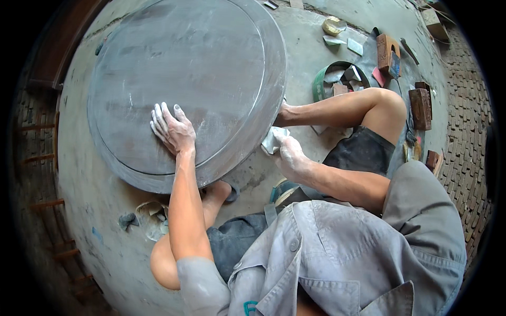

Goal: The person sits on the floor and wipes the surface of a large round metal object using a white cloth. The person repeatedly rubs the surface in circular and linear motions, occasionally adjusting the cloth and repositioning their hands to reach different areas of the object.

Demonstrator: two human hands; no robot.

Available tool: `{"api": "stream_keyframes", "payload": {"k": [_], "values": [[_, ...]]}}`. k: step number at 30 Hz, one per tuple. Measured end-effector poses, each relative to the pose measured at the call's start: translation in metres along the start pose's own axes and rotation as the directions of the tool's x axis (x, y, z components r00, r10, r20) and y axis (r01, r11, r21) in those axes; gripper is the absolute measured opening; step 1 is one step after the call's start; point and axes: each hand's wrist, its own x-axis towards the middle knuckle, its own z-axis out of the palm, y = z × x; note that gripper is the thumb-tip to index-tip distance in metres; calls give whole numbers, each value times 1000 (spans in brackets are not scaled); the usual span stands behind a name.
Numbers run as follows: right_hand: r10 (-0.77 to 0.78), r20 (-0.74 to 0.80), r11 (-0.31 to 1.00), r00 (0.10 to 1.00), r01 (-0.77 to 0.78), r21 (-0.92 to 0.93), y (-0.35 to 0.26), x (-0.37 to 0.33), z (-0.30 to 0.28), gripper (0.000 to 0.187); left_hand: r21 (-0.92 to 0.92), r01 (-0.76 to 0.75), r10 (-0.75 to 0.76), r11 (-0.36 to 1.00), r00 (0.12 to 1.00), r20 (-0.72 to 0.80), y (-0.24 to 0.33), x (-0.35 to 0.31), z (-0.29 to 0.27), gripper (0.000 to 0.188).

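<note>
A large round grey panel (190,63), like a tabletop, fills the upper left, with a ring groove set in from its rim and pale dust streaks on its face. Flat on that face rests my left hand (173,129), fingers spread and whitened with dust. By the panel's lower right rim, my right hand (292,157) is closed round a folded pale sheet (272,140) that looks like sandpaper. The sheet is near the rim; I cannot tell whether it touches. My bent legs lie on both sides, one foot partly hidden by the rim.
A green round tin (318,87) of scraps stands beyond my right knee. Farther right are a wooden block (387,48) and a reddish-brown block (420,108). A yellowish bowl (333,25) sits at the back. Grey scraps (127,220) lie at left.
</note>
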Motion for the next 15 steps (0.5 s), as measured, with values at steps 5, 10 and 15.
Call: {"api": "stream_keyframes", "payload": {"k": [5, 10, 15], "values": [[-235, 416, 911, 878, 348, -220, -63, 66, -37, 27, -61, -19, 17, 998, 999, -32, 23, 6, 20, 54], [-336, 191, 775, 922, 386, -500, 24, -14, -6, 27, -65, -14, 11, 998, 999, -41, 19, 5, 18, 53], [-316, 188, 655, 930, 357, -666, -63, -13, 22, 36, -51, -5, 2, 999, 997, -71, 8, 0, 16, 52]]}}
